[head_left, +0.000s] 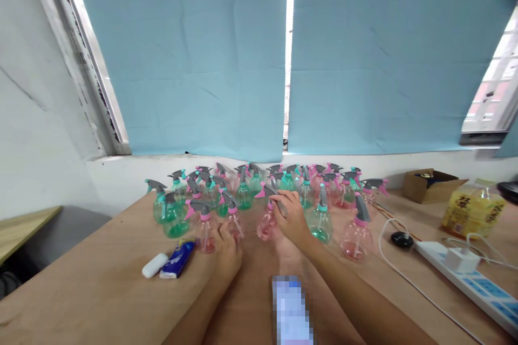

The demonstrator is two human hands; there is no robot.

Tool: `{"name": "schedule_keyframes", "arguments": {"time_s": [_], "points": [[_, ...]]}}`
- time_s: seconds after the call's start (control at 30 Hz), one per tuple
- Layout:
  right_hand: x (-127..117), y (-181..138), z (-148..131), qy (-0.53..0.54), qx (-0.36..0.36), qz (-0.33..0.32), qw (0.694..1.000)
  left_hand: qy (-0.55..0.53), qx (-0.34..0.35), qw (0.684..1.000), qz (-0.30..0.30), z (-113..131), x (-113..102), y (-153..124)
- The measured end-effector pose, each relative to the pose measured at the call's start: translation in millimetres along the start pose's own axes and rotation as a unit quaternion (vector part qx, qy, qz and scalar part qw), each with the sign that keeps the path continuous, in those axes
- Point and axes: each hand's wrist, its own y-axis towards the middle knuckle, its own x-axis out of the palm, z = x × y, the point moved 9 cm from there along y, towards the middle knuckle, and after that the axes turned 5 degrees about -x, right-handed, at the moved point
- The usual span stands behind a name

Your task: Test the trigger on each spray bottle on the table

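Observation:
Pinched around the grey and pink spray head of a pink spray bottle (pixel 266 226) is my right hand (pixel 290 216); the bottle is slightly tilted, low over or on the table. My left hand (pixel 227 252) lies lower, its bent fingers closed against a second pink spray bottle (pixel 232 218), partly hidden by them. Just left of that hand stands another pink spray bottle (pixel 206 234). A green spray bottle (pixel 320 223) and a large pink one (pixel 356 237) stand right of my right hand. Behind both hands are several more green and pink spray bottles with grey heads, close together.
A phone (pixel 292 312) lies in front of me. At left are a white case (pixel 155 265) and a blue packet (pixel 178 259). To the right sit a power strip (pixel 473 285) with cables, a black round object (pixel 402 239), a yellow-labelled jug (pixel 472 207) and a cardboard box (pixel 427 188).

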Motion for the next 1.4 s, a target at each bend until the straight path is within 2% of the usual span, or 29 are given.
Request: {"name": "schedule_keyframes", "arguments": {"time_s": [0.17, 0.3, 0.37, 0.47, 0.5, 0.57, 0.73, 0.87, 0.97, 1.07, 1.4], "points": [[-17.6, -15.0, 20.1, 0.066, 0.055, 0.027, 0.996, 0.017, -0.01, 1.0, 0.0, -5.7, 1.0, -1.9], [-27.1, -31.1, 34.8, 0.071, 0.101, 0.065, 0.99, -0.004, 0.011, 1.0, -0.024, 8.6, -0.1, -5.1], [-27.9, -36.7, 37.8, 0.081, 0.107, 0.077, 0.988, -0.047, 0.02, 0.996, -0.078, 20.3, 3.8, -6.8], [-24.7, -42.3, 42.7, 0.12, 0.124, 0.086, 0.981, -0.101, 0.059, 0.968, -0.224, 42.7, 19.8, -15.2], [-22.0, -43.3, 44.6, 0.138, 0.133, 0.082, 0.978, -0.112, 0.071, 0.956, -0.263, 48.5, 23.8, -18.8], [-12.2, -43.3, 45.9, 0.174, 0.141, 0.046, 0.973, -0.118, 0.083, 0.941, -0.305, 54.5, 27.2, -23.0], [14.8, -42.6, 46.6, 0.265, 0.161, -0.079, 0.947, -0.113, 0.085, 0.931, -0.336, 56.8, 28.9, -26.9], [32.8, -41.1, 42.6, 0.356, 0.2, -0.17, 0.897, -0.117, 0.096, 0.921, -0.359, 61.2, 30.0, -30.8], [39.8, -36.7, 31.7, 0.419, 0.203, -0.209, 0.86, -0.119, 0.101, 0.92, -0.359, 63.0, 29.9, -30.9], [45.4, -36.7, 25.1, 0.445, 0.22, -0.23, 0.837, -0.11, 0.101, 0.921, -0.36, 62.3, 31.3, -30.9], [50.7, -43.2, 23.4, 0.469, 0.261, -0.208, 0.818, -0.066, 0.125, 0.917, -0.372, 61.6, 36.3, -37.5]]}}
